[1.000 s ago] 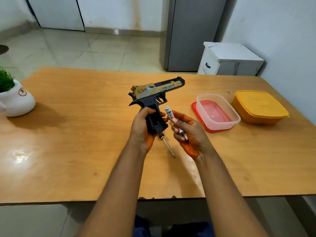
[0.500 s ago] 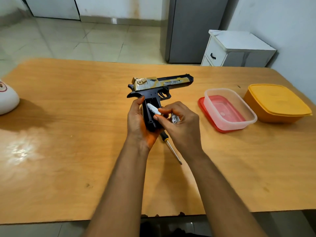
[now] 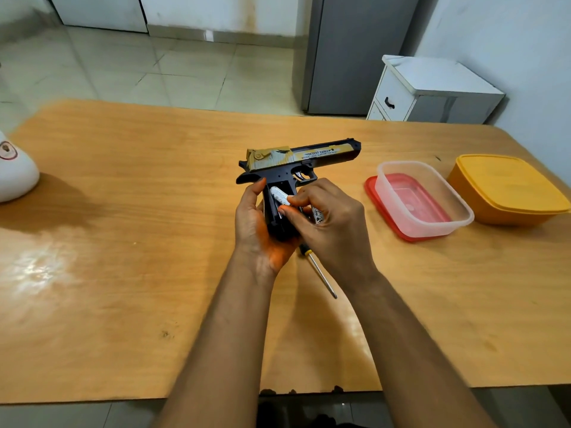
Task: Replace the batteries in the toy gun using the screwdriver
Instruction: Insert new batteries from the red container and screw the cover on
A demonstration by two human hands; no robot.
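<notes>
The black and gold toy gun [image 3: 304, 159] is held above the wooden table [image 3: 123, 273], barrel pointing right. My left hand [image 3: 255, 223] grips its black handle from the left. In the handle's open compartment sits a white battery [image 3: 278, 194], which my right hand [image 3: 330, 223] pinches with thumb and forefinger. A second white battery [image 3: 317, 214] is tucked under the other fingers of that hand. The screwdriver [image 3: 319, 273] lies on the table just below my hands, its handle mostly hidden under them.
A clear plastic box [image 3: 423, 199] stands on a red lid [image 3: 375, 196] to the right, with a lidded orange box [image 3: 506, 189] beyond it. A white pot [image 3: 15, 174] sits at the left edge. A white cabinet [image 3: 432, 91] and a grey fridge [image 3: 355, 54] stand behind the table.
My right hand brought a battery from upright beside the gun down into the handle's compartment. The view shifted right and closer.
</notes>
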